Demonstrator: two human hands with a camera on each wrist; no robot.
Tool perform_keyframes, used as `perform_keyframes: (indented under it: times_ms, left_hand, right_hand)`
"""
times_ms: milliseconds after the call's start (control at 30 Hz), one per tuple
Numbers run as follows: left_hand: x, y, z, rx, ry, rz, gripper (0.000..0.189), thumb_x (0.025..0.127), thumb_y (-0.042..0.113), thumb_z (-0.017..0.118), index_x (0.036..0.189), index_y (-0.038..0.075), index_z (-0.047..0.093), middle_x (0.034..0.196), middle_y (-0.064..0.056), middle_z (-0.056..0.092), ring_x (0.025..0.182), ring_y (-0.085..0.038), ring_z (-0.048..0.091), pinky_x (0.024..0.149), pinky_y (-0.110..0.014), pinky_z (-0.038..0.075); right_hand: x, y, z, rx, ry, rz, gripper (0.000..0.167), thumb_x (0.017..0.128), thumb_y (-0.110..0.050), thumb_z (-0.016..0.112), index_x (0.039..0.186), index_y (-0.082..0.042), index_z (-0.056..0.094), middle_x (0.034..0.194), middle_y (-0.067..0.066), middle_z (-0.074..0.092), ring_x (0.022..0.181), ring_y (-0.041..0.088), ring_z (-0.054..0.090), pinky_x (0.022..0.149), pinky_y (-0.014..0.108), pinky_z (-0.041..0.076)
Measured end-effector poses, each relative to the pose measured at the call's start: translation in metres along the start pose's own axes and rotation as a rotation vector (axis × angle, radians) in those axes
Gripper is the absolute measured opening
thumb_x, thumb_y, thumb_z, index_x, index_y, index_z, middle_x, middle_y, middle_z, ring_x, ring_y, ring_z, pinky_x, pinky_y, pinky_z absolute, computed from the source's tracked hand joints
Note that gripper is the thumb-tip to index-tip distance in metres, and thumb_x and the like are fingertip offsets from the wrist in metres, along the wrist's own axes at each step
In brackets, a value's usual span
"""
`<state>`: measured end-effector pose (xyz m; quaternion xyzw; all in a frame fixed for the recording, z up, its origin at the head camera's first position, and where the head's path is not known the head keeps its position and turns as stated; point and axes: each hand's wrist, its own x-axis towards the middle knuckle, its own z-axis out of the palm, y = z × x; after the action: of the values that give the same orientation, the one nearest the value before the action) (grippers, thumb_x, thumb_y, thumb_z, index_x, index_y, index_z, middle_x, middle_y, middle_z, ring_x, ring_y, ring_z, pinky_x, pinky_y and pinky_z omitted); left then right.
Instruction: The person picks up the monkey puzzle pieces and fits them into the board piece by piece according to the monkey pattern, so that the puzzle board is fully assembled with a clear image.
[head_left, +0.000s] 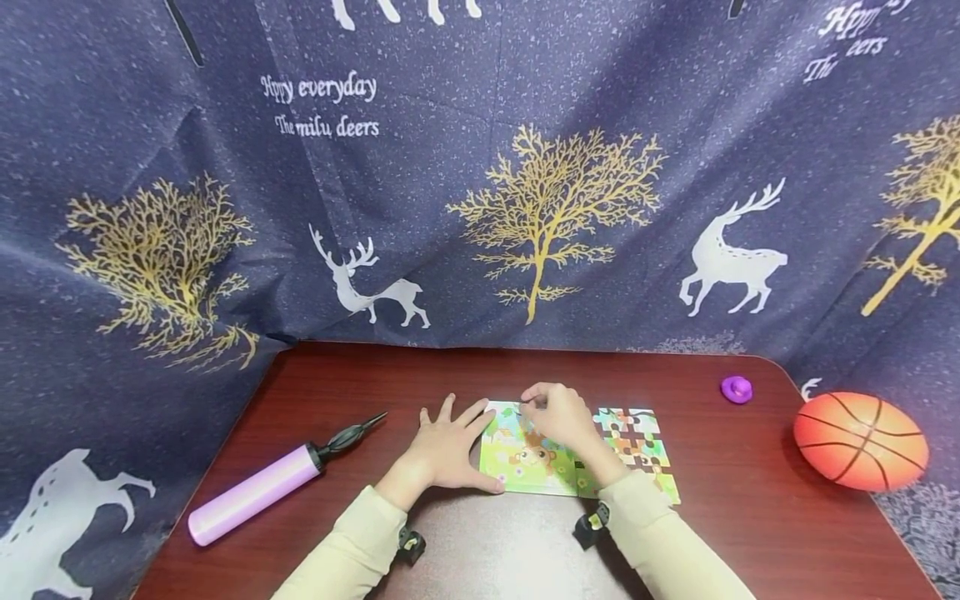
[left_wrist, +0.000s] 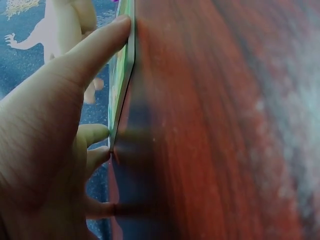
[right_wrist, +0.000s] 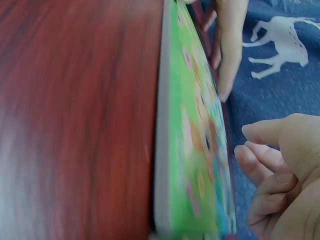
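Note:
A jigsaw puzzle (head_left: 528, 477) with a cartoon monkey on green ground lies flat on the table. My left hand (head_left: 448, 448) is spread at its left side, thumb at the near edge and fingertips at the left edge. In the left wrist view, the thumb (left_wrist: 102, 47) touches the puzzle's rim. Over the puzzle's upper middle is my right hand (head_left: 564, 415). The right wrist view has its fingers (right_wrist: 262, 165) loosely curled, thumb and forefinger slightly apart with nothing visible between them. On the right, puzzle pieces (head_left: 632, 422) sit with dark gaps among them, partly hidden by the right forearm.
A lilac hand pump (head_left: 255, 496) with a black nozzle lies on the left of the reddish-brown table (head_left: 390, 375). A small purple hat-shaped item (head_left: 737, 389) is at the back right, an orange basketball (head_left: 861, 442) at the right edge. A deer-print curtain (head_left: 450, 167) hangs behind.

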<state>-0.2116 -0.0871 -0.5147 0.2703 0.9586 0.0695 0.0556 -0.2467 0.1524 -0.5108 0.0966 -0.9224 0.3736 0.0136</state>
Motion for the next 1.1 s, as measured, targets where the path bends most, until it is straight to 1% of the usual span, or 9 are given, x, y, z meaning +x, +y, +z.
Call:
perform_keyframes:
  times_ms: [100,167,200,367,433,567,733,933,1100]
  left_hand:
    - [0.001,-0.001,0.002,0.007,-0.001,-0.006,0.122,0.065,0.095,0.063,0.164,0.028,0.036,0.170,0.004,0.027,0.151,-0.052,0.022,0.102,-0.083,0.027]
    - [0.001,-0.001,0.002,0.009,0.001,-0.008,0.122,0.065,0.094,0.063,0.164,0.028,0.035,0.170,0.003,0.027,0.151,-0.050,0.022,0.102,-0.083,0.027]
    - [0.001,-0.001,0.003,0.009,0.002,-0.009,0.121,0.066,0.094,0.063,0.164,0.028,0.035,0.170,0.003,0.027,0.152,-0.050,0.022,0.102,-0.083,0.027]
    - [-0.001,0.002,0.003,-0.002,0.017,0.019,0.111,0.073,0.092,0.058,0.162,0.031,0.038,0.170,0.003,0.026,0.152,-0.048,0.022,0.101,-0.083,0.030]
    - [-0.002,0.003,0.004,-0.001,0.020,0.037,0.105,0.076,0.092,0.055,0.162,0.033,0.039,0.170,0.003,0.026,0.152,-0.047,0.023,0.101,-0.082,0.030]
    - [-0.003,0.005,0.007,0.015,0.022,0.062,0.094,0.081,0.089,0.051,0.160,0.038,0.042,0.170,0.003,0.027,0.153,-0.046,0.023,0.102,-0.082,0.030]
    - [-0.004,0.004,0.008,0.031,0.026,0.073,0.085,0.085,0.085,0.052,0.158,0.041,0.043,0.169,0.002,0.028,0.152,-0.047,0.023,0.102,-0.082,0.030]
    - [-0.004,0.006,0.004,0.025,0.011,0.062,0.089,0.084,0.083,0.056,0.159,0.038,0.042,0.169,0.000,0.029,0.152,-0.047,0.024,0.101,-0.082,0.031]
    - [-0.003,0.009,0.001,0.024,-0.009,0.055,0.090,0.084,0.083,0.057,0.160,0.037,0.041,0.170,0.000,0.028,0.152,-0.048,0.024,0.100,-0.083,0.031]
  right_hand:
    - [-0.003,0.010,-0.014,0.003,0.003,0.020,0.013,0.093,-0.022,0.076,0.104,-0.014,0.078,0.082,-0.008,0.072,0.056,0.012,0.056,0.056,0.032,0.044]
    - [-0.006,0.015,-0.026,0.002,-0.001,0.033,0.016,0.095,-0.023,0.076,0.107,-0.012,0.078,0.084,-0.007,0.072,0.060,0.013,0.058,0.060,0.034,0.046]
    - [-0.007,0.019,-0.032,0.009,-0.009,0.043,0.018,0.095,-0.024,0.075,0.109,-0.011,0.077,0.082,-0.005,0.072,0.060,0.014,0.059,0.060,0.036,0.048]
    - [-0.017,0.038,-0.063,-0.044,0.015,0.065,0.024,0.097,-0.028,0.074,0.114,-0.011,0.075,0.084,-0.005,0.074,0.066,0.014,0.063,0.067,0.040,0.050]
    - [-0.021,0.047,-0.074,-0.069,0.031,0.077,0.026,0.096,-0.029,0.074,0.115,-0.011,0.075,0.087,-0.006,0.074,0.066,0.014,0.063,0.068,0.040,0.050]
    - [-0.031,0.063,-0.091,-0.109,0.040,0.099,0.030,0.095,-0.030,0.076,0.116,-0.009,0.074,0.090,-0.003,0.074,0.068,0.015,0.063,0.065,0.038,0.049]
    - [-0.043,0.076,-0.101,-0.169,0.027,0.150,0.040,0.091,-0.038,0.079,0.117,-0.008,0.074,0.091,-0.001,0.071,0.075,0.016,0.062,0.063,0.037,0.047]
    - [-0.049,0.079,-0.101,-0.235,-0.009,0.205,0.062,0.084,-0.050,0.083,0.124,-0.004,0.071,0.091,0.001,0.069,0.077,0.020,0.063,0.061,0.041,0.048]
    - [-0.049,0.082,-0.101,-0.260,-0.032,0.234,0.068,0.080,-0.054,0.085,0.123,-0.003,0.070,0.097,0.005,0.071,0.082,0.023,0.066,0.062,0.044,0.050]
